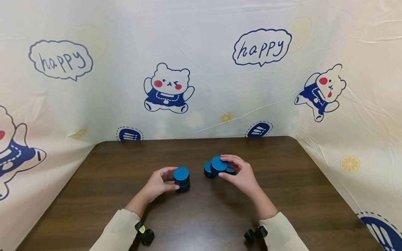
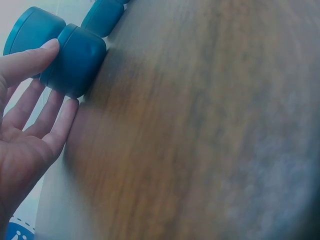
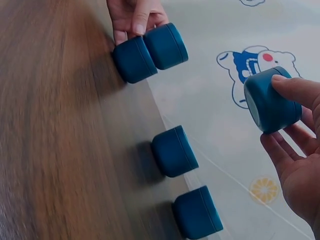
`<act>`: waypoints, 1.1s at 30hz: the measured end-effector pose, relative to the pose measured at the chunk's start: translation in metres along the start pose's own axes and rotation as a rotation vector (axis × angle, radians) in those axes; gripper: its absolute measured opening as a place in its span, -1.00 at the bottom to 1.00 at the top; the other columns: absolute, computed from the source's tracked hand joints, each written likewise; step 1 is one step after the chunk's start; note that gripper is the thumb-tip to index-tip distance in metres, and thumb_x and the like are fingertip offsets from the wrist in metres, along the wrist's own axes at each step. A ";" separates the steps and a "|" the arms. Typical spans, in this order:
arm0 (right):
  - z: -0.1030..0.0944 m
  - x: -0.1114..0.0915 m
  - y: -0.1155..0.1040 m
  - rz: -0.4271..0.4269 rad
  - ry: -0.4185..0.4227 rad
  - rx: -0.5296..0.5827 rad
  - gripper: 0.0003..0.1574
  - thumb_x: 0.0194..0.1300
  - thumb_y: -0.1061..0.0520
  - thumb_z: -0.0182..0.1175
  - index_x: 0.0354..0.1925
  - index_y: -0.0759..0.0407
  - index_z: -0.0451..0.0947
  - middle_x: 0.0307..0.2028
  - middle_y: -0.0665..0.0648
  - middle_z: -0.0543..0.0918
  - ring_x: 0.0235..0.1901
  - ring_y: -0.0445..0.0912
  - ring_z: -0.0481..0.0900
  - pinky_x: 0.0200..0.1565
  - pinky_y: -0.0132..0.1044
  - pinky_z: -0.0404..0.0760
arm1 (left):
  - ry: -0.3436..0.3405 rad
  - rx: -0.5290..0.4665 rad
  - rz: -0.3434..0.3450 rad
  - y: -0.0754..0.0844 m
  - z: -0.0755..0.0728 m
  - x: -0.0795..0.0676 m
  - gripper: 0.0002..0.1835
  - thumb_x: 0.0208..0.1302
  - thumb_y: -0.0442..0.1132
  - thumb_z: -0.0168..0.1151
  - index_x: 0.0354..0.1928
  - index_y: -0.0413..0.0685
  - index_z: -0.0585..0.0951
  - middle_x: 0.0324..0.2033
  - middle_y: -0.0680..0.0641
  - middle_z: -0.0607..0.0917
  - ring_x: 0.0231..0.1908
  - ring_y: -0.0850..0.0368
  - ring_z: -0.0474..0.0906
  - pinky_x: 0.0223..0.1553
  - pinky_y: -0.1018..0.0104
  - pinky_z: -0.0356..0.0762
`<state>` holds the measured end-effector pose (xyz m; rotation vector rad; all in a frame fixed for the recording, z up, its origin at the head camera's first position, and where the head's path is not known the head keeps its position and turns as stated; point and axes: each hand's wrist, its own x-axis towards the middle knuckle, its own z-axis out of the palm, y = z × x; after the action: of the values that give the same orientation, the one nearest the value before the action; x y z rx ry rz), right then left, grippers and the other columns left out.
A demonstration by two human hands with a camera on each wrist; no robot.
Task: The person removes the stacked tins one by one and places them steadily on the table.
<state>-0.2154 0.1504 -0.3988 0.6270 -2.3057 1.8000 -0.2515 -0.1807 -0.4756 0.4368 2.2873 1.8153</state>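
Two round blue tins, one on top of the other, stand on the table left of centre. My left hand (image 1: 162, 182) holds this stack from the left side, its thumb across the seam between the upper tin (image 1: 181, 173) and the lower tin (image 2: 75, 60). Raised off the tabletop, a third blue tin (image 3: 271, 99) is pinched between the thumb and fingers of my right hand (image 1: 241, 173). Behind and below it, a tin (image 1: 208, 170) and another tin (image 3: 198, 213) stand apart on the table; the head view partly hides both.
The brown wooden table (image 1: 201, 223) ends at a back edge against a pale curtain (image 1: 207, 42) printed with bears and "happy" bubbles. Black wrist cameras sit under both cream sleeves (image 1: 118, 230), close over the table.
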 end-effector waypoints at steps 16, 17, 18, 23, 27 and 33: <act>-0.022 -0.002 0.030 -0.038 0.034 -0.023 -0.40 0.06 0.26 0.47 0.11 0.24 0.57 0.16 0.15 0.56 0.16 0.00 0.51 0.12 -0.33 0.52 | 0.009 -0.004 -0.003 0.001 0.000 0.000 -0.31 -0.01 -0.42 0.51 0.23 -0.18 0.48 0.14 -0.23 0.57 0.09 -0.17 0.53 0.07 0.06 0.56; -0.024 -0.002 0.031 -0.039 0.036 -0.027 -0.40 0.06 0.27 0.47 0.11 0.24 0.57 0.16 0.15 0.56 0.15 0.00 0.51 0.12 -0.33 0.51 | 0.007 -0.004 -0.003 0.001 0.000 0.000 -0.31 -0.01 -0.42 0.51 0.23 -0.18 0.48 0.14 -0.24 0.57 0.09 -0.17 0.53 0.07 0.06 0.55; -0.025 -0.003 0.031 -0.039 0.039 -0.030 -0.40 0.06 0.28 0.47 0.11 0.25 0.57 0.16 0.16 0.56 0.15 0.00 0.52 0.12 -0.34 0.52 | 0.006 -0.006 -0.001 0.001 0.000 0.000 -0.31 0.00 -0.41 0.51 0.23 -0.18 0.48 0.14 -0.24 0.57 0.10 -0.17 0.53 0.07 0.07 0.55; -0.032 -0.005 0.034 -0.021 0.047 -0.040 -0.40 0.06 0.37 0.44 0.11 0.31 0.55 0.17 0.22 0.54 0.14 0.06 0.52 0.10 -0.40 0.51 | 0.005 -0.015 -0.004 0.000 0.000 0.000 -0.32 0.00 -0.40 0.51 0.22 -0.18 0.49 0.13 -0.24 0.57 0.10 -0.16 0.52 0.07 0.09 0.56; -0.037 -0.008 0.026 -0.012 0.044 -0.064 -0.39 0.06 0.43 0.41 0.11 0.41 0.52 0.17 0.31 0.52 0.15 0.14 0.50 0.10 -0.33 0.52 | 0.006 -0.025 -0.010 0.000 0.000 0.000 -0.32 -0.01 -0.40 0.51 0.22 -0.19 0.48 0.13 -0.24 0.57 0.11 -0.16 0.52 0.07 0.10 0.56; -0.043 -0.013 0.008 -0.008 0.056 -0.133 -0.40 0.07 0.43 0.40 0.11 0.46 0.50 0.14 0.37 0.52 0.12 0.19 0.52 0.11 -0.03 0.51 | 0.014 -0.015 -0.010 -0.002 0.001 0.001 -0.32 -0.01 -0.41 0.51 0.22 -0.16 0.50 0.13 -0.22 0.58 0.13 -0.17 0.51 0.08 0.09 0.55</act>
<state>-0.2125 0.1966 -0.3993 0.5571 -2.3583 1.6223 -0.2528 -0.1802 -0.4774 0.4108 2.2797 1.8346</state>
